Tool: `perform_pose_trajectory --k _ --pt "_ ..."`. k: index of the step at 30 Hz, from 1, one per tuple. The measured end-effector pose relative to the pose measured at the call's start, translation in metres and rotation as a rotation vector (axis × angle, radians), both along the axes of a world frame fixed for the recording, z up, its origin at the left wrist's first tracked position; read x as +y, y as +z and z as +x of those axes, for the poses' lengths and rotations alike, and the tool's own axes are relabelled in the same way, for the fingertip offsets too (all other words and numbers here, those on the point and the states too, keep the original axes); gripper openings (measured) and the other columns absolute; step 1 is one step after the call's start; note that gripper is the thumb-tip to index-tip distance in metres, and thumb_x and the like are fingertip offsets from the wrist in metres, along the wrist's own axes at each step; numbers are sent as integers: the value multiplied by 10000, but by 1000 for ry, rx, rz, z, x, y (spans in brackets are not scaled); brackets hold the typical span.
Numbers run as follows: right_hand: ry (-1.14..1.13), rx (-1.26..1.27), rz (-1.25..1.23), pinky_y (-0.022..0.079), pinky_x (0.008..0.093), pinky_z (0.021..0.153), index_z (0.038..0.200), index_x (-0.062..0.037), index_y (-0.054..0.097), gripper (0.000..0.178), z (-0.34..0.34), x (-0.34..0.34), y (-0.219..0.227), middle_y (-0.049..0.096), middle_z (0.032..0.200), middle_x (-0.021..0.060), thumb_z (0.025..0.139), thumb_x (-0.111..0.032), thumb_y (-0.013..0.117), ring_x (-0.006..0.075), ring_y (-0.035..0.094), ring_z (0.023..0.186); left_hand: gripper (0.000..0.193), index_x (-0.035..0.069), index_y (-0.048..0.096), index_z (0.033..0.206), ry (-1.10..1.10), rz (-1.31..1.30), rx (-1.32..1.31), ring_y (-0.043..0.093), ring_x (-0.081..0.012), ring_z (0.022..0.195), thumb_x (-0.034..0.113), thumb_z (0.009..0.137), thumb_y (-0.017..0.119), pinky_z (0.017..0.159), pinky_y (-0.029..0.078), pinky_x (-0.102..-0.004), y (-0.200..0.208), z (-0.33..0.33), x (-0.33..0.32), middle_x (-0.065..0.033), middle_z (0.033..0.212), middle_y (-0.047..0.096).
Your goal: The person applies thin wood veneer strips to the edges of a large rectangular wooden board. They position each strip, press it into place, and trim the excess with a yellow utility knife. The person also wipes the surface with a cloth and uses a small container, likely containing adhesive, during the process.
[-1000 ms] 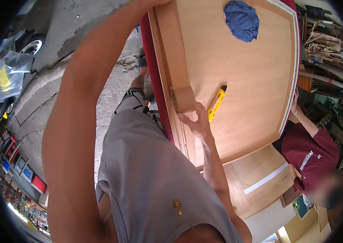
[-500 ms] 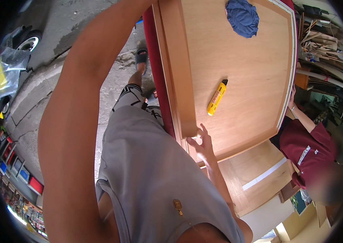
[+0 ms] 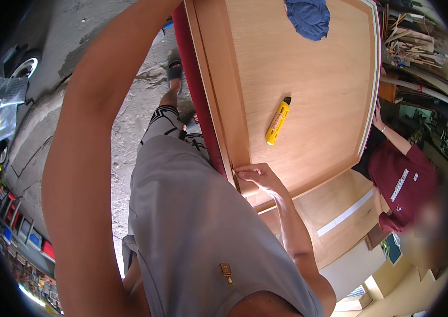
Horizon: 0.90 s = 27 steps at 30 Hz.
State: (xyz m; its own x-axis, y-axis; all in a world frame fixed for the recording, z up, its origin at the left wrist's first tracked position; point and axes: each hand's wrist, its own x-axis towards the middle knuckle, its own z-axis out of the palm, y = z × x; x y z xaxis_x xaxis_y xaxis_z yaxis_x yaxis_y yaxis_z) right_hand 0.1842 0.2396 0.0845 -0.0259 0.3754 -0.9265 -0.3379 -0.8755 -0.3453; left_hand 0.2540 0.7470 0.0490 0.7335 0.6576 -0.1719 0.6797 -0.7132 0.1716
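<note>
A long wooden board (image 3: 218,74) lies along the left side of a large shallow wooden panel (image 3: 308,79) with a raised rim and dark red fabric on its outer side. My right hand (image 3: 259,176) is closed over the board's near end, fingers and thumb gripping its left edge. My left arm (image 3: 86,132) stretches up past the top of the view, so my left hand is out of sight. On the panel lies a yellow tube-shaped container with a black tip (image 3: 278,121). Farther off sits a crumpled blue cloth (image 3: 308,18).
A co-worker in a maroon shirt (image 3: 401,177) stands at the right, one hand (image 3: 378,117) on the panel's rim. Wood offcuts (image 3: 411,39) are piled behind. Another wooden piece with a white stripe (image 3: 340,222) is below the panel. A wheel (image 3: 25,68) shows at far left.
My right hand has gone from spread fingers beside the board's near end to gripping its edge. The view has shifted slightly, so the panel appears farther left.
</note>
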Motion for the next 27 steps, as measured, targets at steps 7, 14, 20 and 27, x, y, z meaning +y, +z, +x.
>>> perform_pose_trajectory --k 7,14,20,27 --pt "-67 12 -54 399 237 357 1076 -76 744 303 -10 -14 -46 719 835 54 904 -311 662 61 550 497 604 -64 578 1276 10 7 -44 427 -388 1351 411 924 456 1186 95 -571 -6 0 3 -242 1437 459" --pt "52 72 -234 389 250 306 1034 -84 747 470 16 42 -8 627 633 30 960 -497 534 100 514 391 591 -50 638 1201 -42 151 30 432 -350 1331 444 925 469 1173 134 -577 -12 -7 7 -199 1368 534" --pt "50 106 -232 375 258 318 985 -76 754 539 14 43 -9 566 545 43 961 -559 513 124 493 346 598 -63 625 1198 -88 227 -54 446 -391 1289 446 919 483 1156 178 -582 -19 1 8 -257 1331 529" --pt "0 46 -248 406 283 342 961 -77 761 601 2 25 -22 603 591 80 963 -599 462 150 499 367 598 4 562 1293 -391 487 22 518 -415 1195 495 966 468 997 361 -644 -43 -11 28 -271 1263 550"
